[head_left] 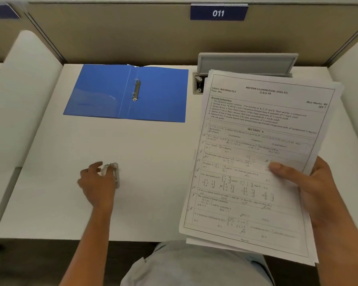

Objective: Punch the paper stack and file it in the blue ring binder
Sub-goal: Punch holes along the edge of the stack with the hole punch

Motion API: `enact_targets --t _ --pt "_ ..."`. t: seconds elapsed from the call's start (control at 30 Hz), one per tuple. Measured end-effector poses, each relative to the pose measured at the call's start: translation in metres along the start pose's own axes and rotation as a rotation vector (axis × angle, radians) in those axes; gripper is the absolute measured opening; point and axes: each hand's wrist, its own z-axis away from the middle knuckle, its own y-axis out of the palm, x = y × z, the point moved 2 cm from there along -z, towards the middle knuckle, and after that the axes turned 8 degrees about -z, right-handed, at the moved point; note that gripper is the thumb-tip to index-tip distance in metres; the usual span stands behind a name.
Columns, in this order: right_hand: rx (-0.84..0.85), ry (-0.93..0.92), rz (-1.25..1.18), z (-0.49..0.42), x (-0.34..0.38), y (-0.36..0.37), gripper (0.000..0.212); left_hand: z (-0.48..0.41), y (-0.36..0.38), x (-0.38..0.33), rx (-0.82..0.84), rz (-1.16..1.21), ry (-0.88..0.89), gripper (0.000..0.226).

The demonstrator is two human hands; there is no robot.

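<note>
Printed white paper stack [254, 162] held above table's [153, 172] right side, right hand [310, 188] fingers clamping its edge. Left hand [97, 182] fingers curl around small metal hole punch [114, 174]. Open blue ring binder [128, 92] waits behind. Punching likely next: feed stack's edge into punch.

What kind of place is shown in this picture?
Probably a study carrel or exam hall: beige partition walls, a dark blue number plate reading 011, and the printed mathematics exam paper stack over the white desk.

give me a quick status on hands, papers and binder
Left hand on the hole punch, grip unclear. Right hand holds the paper stack. Blue ring binder open, nothing blocking.
</note>
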Motion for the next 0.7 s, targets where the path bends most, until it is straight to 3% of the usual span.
enact_targets --t 0.03,0.1,0.2,0.27,0.4,0.7 --pt "0.001 -0.006 0.003 0.0 0.0 0.0 0.045 0.01 -0.009 -0.018 0.067 0.13 0.031 0.024" --pt "0.004 -0.023 0.011 0.0 0.0 0.001 0.047 0.042 -0.031 -0.062 0.356 0.411 0.074 0.016" --pt "0.014 -0.042 -0.002 0.001 -0.002 0.004 0.045 0.102 -0.067 -0.122 0.875 0.658 0.232 0.037" --pt "0.032 -0.049 -0.004 0.002 -0.003 0.008 0.043 0.132 -0.08 -0.141 1.052 0.628 0.354 0.043" --pt "0.04 -0.056 -0.005 0.003 -0.006 0.01 0.043 0.151 -0.082 -0.148 1.12 0.618 0.318 0.032" --pt "0.034 -0.033 -0.013 0.01 -0.01 0.002 0.048 0.159 -0.076 -0.143 1.012 0.557 0.259 0.022"
